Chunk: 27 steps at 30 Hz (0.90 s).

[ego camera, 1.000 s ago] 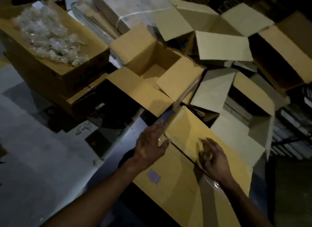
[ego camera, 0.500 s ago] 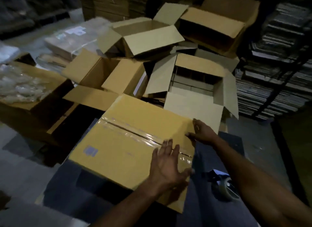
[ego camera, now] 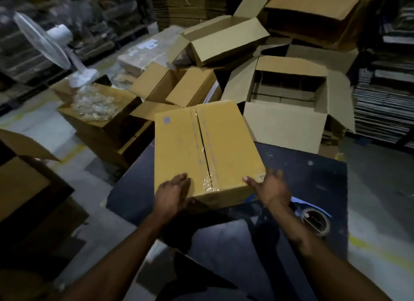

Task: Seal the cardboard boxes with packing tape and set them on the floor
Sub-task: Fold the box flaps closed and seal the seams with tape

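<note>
Two hands hold a taped box at the near edge of a dark table.

The left hand (ego camera: 173, 193) lies over the near left corner of the sealed box (ego camera: 208, 148), fingers spread on top and thumb tucked under the front edge, grasping it. The right hand (ego camera: 270, 188) holds the near right corner, thumb on top and fingers wrapped down the side. The box sits on the dark table (ego camera: 313, 179), its far end reaching past the table's back edge, with a strip of clear tape (ego camera: 205, 153) along the middle seam. A tape roll (ego camera: 315, 221) lies on the table just right of the right wrist. Behind the box stands an open box (ego camera: 284, 112), flaps spread. To the left, another box carries a heap of clear plastic bags (ego camera: 94, 103). Further back a white fan (ego camera: 44, 41) stands tilted, and more open boxes (ego camera: 224, 38) are piled up.
</note>
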Available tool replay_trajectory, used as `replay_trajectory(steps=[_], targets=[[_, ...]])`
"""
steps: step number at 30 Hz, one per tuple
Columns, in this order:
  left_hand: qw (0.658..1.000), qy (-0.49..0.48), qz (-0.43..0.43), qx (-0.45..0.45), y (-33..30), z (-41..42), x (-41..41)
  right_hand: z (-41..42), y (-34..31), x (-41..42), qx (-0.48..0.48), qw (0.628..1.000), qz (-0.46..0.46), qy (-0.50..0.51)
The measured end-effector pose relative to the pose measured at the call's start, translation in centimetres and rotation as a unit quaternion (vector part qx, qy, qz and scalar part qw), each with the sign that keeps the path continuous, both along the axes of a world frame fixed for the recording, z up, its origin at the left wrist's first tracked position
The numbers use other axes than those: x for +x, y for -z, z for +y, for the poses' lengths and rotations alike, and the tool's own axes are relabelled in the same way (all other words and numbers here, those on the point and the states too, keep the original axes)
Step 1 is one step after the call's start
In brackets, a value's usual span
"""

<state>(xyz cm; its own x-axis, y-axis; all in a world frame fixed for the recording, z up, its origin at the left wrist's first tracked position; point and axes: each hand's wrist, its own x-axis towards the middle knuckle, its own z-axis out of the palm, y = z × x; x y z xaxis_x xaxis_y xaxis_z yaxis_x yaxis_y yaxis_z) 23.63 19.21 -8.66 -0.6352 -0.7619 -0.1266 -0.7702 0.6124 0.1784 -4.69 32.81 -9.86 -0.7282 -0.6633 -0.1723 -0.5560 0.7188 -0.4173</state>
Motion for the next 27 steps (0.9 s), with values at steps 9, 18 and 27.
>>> replay_trajectory(steps=[9, 18, 27], targets=[[0.996, 0.025, 0.077, -0.038, 2.7, 5.1, -3.1, 6.2, 3.9, -9.4, 0.005, 0.996, 0.017, -0.093], [0.984, 0.062, 0.090, -0.143, 6.2, 6.5, -3.1, 12.5, 10.4, -14.2, 0.175, 0.978, -0.018, -0.113], [0.908, -0.114, 0.297, 0.274, 4.5, 11.7, -7.3, 11.1, 6.2, -8.1, 0.114, 0.982, -0.114, -0.103]])
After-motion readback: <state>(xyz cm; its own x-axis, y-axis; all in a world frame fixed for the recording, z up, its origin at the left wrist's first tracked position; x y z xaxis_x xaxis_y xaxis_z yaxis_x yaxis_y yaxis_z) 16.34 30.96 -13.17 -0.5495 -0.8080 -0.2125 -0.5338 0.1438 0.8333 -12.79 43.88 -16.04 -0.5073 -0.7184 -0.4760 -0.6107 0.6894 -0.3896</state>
